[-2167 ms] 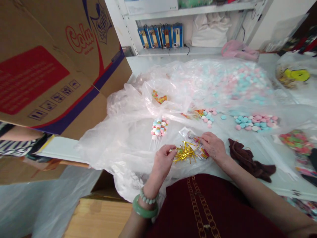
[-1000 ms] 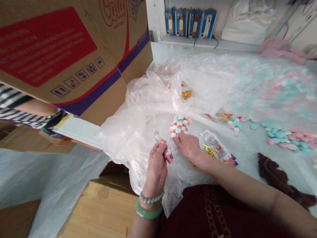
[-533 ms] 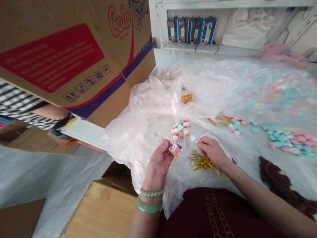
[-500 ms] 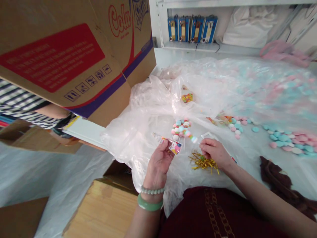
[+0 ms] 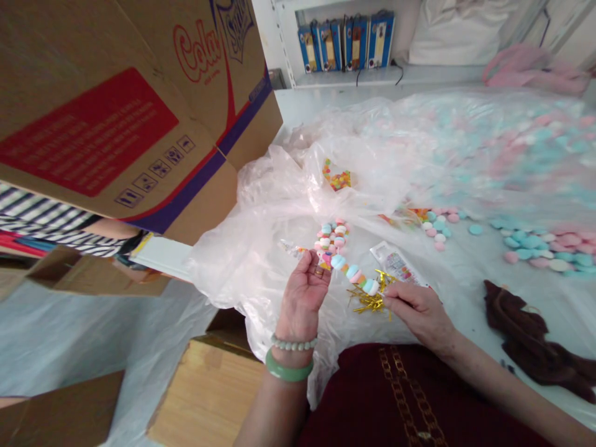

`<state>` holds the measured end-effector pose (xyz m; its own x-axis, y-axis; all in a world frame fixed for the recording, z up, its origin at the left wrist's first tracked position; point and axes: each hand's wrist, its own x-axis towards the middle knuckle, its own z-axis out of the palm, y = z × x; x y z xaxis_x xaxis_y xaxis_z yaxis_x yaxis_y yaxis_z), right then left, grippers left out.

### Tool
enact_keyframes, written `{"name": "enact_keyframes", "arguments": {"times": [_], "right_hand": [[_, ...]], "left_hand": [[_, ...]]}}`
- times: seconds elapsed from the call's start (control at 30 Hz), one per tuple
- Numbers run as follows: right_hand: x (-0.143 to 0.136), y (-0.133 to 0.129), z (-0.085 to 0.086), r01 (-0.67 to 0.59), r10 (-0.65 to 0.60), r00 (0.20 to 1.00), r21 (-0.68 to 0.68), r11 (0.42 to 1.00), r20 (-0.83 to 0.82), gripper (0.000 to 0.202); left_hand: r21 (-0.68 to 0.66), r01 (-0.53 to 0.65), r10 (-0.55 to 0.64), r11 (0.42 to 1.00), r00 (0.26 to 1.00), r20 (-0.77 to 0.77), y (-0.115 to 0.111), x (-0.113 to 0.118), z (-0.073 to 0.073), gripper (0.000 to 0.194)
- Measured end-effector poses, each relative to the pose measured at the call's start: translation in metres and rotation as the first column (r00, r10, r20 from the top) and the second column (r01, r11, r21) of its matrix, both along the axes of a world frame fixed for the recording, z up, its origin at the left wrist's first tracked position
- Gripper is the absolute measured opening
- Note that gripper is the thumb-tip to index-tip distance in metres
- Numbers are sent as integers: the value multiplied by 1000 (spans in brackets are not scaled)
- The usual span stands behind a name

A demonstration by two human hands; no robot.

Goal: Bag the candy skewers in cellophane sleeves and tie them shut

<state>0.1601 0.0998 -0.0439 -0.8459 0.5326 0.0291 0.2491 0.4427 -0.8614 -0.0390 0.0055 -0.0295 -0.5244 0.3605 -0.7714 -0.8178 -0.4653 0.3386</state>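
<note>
My left hand [image 5: 307, 285] is closed on a small printed clear wrapper [image 5: 293, 249], pinched between thumb and fingers. Between my two hands runs a skewer of marshmallows [image 5: 354, 273] in blue, white, pink and orange-green. My right hand [image 5: 416, 307] pinches its stick end, and its far tip is beside the wrapper's printed end. More marshmallow skewers [image 5: 331, 234] lie just beyond my left hand. Under the held skewer is a bunch of gold twist ties [image 5: 367, 300]. A printed white packet [image 5: 395, 262] lies behind my right hand.
Loose pink, blue and white marshmallows [image 5: 544, 248] lie at the right, before a large clear bag of them [image 5: 516, 149]. A big cardboard box [image 5: 153, 56] stands at the left; a person's striped sleeve [image 5: 41, 214] shows below it. A brown cloth [image 5: 521, 323] lies at the right.
My right hand has lifted a marshmallow skewer from the pile and swung its tip to the wrapper in my left hand. The view has shifted slightly.
</note>
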Motion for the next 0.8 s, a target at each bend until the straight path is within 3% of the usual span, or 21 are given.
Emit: {"name": "enact_keyframes", "arguments": {"times": [0.17, 0.3, 0.37, 0.47, 0.53, 0.57, 0.67, 0.8], "right_hand": [[2, 2, -8, -8, 15, 999, 181, 983, -37, 21], [3, 0, -11, 9, 23, 997, 410, 912, -73, 23], [1, -2, -13, 31, 9, 996, 413, 910, -94, 24], [-4, -4, -17, 33, -23, 998, 201, 979, -52, 22], [-8, -3, -20, 42, -39, 998, -70, 997, 39, 21], [-10, -3, -22, 65, -47, 995, -225, 972, 83, 21], [-12, -2, -24, 155, -86, 986, -597, 787, 143, 21], [-13, -6, -22, 160, -96, 987, -812, 562, 128, 23]], "left_hand": [[23, 39, -38, 999, 997, -70, -2, 4, 4, 22], [56, 106, -81, 993, 938, -336, -1, 13, -3, 10], [61, 162, -117, 985, 883, -454, 0, 19, -9, 3], [50, 252, -194, 966, 840, -506, 1, 25, -16, 14], [72, 291, -224, 954, 852, -473, 1, 26, -19, 19], [87, 299, -231, 950, 863, -450, 0, 26, -20, 20], [108, 301, -229, 947, 874, -428, -2, 24, -23, 19], [111, 261, -180, 959, 862, -474, -4, 20, -32, 19]]}}
